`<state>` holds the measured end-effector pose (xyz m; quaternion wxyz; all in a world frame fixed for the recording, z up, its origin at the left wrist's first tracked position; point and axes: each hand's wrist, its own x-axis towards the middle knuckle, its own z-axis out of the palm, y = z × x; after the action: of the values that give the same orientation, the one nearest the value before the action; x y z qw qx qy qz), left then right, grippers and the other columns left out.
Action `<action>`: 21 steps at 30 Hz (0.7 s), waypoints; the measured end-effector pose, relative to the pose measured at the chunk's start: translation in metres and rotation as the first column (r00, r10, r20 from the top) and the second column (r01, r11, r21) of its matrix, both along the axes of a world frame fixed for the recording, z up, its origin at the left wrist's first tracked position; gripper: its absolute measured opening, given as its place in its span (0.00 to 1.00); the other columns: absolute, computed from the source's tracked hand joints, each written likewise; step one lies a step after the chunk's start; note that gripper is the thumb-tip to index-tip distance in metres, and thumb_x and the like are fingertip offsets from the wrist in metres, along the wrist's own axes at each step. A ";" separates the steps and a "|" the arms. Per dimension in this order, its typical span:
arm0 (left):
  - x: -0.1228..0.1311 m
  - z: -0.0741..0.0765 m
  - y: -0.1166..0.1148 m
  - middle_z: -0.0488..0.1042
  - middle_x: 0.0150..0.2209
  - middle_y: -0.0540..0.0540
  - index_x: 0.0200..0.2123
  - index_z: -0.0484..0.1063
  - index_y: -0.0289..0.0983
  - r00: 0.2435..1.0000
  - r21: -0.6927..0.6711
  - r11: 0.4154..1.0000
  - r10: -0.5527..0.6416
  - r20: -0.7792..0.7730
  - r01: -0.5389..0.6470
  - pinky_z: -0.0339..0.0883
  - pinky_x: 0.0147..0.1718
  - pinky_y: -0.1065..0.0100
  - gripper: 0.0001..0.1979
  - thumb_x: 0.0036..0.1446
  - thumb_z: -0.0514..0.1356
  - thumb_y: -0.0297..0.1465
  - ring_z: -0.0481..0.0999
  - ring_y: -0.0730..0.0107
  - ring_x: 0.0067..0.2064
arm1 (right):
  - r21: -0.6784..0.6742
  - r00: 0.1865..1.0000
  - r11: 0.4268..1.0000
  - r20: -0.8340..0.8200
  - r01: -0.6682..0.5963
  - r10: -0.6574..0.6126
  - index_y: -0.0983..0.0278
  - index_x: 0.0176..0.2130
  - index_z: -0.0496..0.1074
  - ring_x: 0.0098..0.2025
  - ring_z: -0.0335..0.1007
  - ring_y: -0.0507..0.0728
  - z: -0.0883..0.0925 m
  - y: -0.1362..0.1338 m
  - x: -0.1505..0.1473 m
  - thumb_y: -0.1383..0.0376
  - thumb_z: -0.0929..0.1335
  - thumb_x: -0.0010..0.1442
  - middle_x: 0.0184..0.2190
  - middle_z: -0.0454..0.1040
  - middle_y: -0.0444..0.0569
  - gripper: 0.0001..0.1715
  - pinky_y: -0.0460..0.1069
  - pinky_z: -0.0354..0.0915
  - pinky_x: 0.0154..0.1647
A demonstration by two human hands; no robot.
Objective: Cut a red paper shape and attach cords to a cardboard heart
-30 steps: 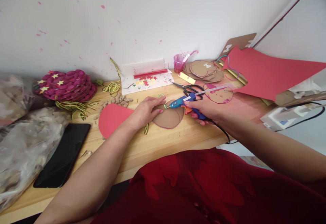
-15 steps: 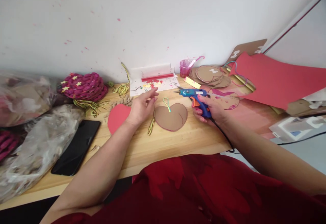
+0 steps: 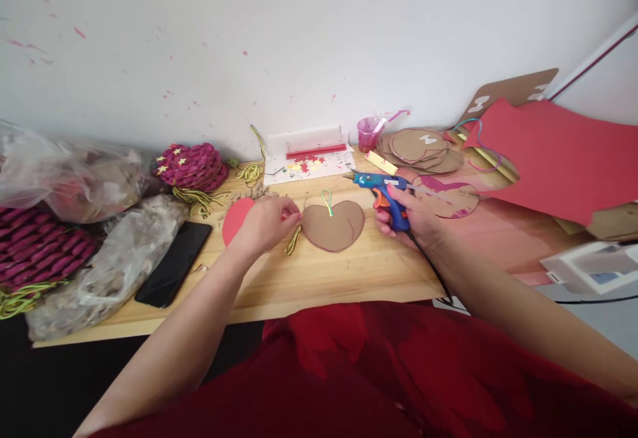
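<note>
Since half a second ago, the left hand (image 3: 262, 224) has been drawn back and curled, fingertips pinched at the heart's edge. On the long wooden table (image 3: 349, 272) lies the brown cardboard heart (image 3: 333, 225), green-yellow loop glued, red paper heart (image 3: 235, 217) unattached. The blue glue gun (image 3: 383, 192) is gripped in the right hand (image 3: 416, 219).

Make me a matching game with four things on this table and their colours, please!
Things:
1. glue gun
2. phone
3. paper heart
4. little cup

Colours:
A. black
B. pink
C. blue with an orange trigger
D. brown

Pairs: 1-C, 2-A, 3-D, 4-B

The right hand holds the glue gun.
</note>
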<state>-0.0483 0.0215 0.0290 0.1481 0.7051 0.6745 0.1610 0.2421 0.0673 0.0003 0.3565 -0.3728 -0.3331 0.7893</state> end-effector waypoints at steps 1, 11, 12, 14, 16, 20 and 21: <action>0.002 -0.004 -0.008 0.81 0.33 0.45 0.33 0.79 0.40 1.000 -0.008 1.000 0.019 -0.004 -0.019 0.68 0.37 0.61 0.09 0.57 0.62 0.39 0.79 0.58 0.36 | 0.013 1.000 1.000 0.002 -0.007 0.007 0.66 0.30 0.72 0.17 0.66 0.52 -0.001 -0.001 0.000 0.51 0.66 0.65 0.18 0.67 0.45 0.22 0.44 0.57 0.13; 0.021 -0.054 -0.061 0.80 0.46 0.42 0.57 0.71 0.38 0.991 0.318 0.940 0.107 0.078 -0.126 0.68 0.52 0.56 0.23 0.59 0.64 0.36 0.75 0.55 0.50 | 0.145 1.000 0.989 0.019 0.014 -0.017 0.66 0.30 0.75 0.31 0.80 0.60 -0.005 -0.005 -0.005 0.52 0.70 0.62 0.24 0.76 0.51 0.20 0.47 0.74 0.26; 0.021 -0.055 -0.061 0.80 0.45 0.43 0.56 0.71 0.38 0.988 0.325 0.934 0.124 0.089 -0.147 0.69 0.51 0.57 0.22 0.59 0.64 0.36 0.76 0.56 0.48 | 0.143 1.000 0.990 0.011 0.012 -0.014 0.66 0.30 0.75 0.32 0.81 0.60 -0.005 -0.007 -0.005 0.52 0.70 0.63 0.24 0.77 0.51 0.19 0.48 0.75 0.27; 0.020 -0.054 -0.058 0.80 0.42 0.43 0.54 0.72 0.37 0.985 0.337 0.925 0.153 0.084 -0.173 0.69 0.49 0.58 0.20 0.59 0.64 0.35 0.76 0.57 0.45 | 0.132 1.000 0.991 -0.002 0.000 0.000 0.65 0.32 0.74 0.35 0.81 0.61 -0.004 -0.009 -0.006 0.53 0.69 0.63 0.26 0.78 0.52 0.18 0.49 0.76 0.31; 0.019 -0.052 -0.054 0.79 0.39 0.43 0.49 0.74 0.37 0.985 0.347 0.922 0.167 0.041 -0.171 0.69 0.49 0.57 0.16 0.59 0.63 0.36 0.76 0.56 0.43 | 0.105 1.000 0.994 -0.007 -0.017 0.018 0.65 0.34 0.74 0.36 0.82 0.61 -0.002 -0.011 -0.006 0.53 0.69 0.64 0.26 0.79 0.52 0.18 0.51 0.77 0.34; 0.021 -0.048 -0.045 0.77 0.36 0.41 0.38 0.76 0.38 0.981 0.314 0.933 0.192 -0.025 -0.174 0.68 0.46 0.56 0.08 0.60 0.61 0.35 0.74 0.53 0.42 | 0.028 0.998 0.998 -0.008 -0.064 0.064 0.65 0.36 0.74 0.37 0.82 0.61 0.002 -0.015 -0.007 0.55 0.67 0.67 0.26 0.78 0.53 0.16 0.53 0.78 0.37; 0.021 -0.048 -0.043 0.77 0.35 0.41 0.35 0.76 0.38 0.980 0.303 0.937 0.195 -0.030 -0.177 0.68 0.46 0.56 0.07 0.60 0.60 0.34 0.74 0.53 0.42 | 0.013 0.997 0.997 -0.005 -0.077 0.077 0.65 0.36 0.73 0.37 0.82 0.61 0.003 -0.016 -0.008 0.55 0.66 0.68 0.26 0.78 0.53 0.16 0.53 0.78 0.38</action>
<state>-0.0269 -0.0214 -0.0185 0.0039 0.6570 0.7101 0.2532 0.2340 0.0515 0.0030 0.3293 -0.3551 -0.3514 0.8012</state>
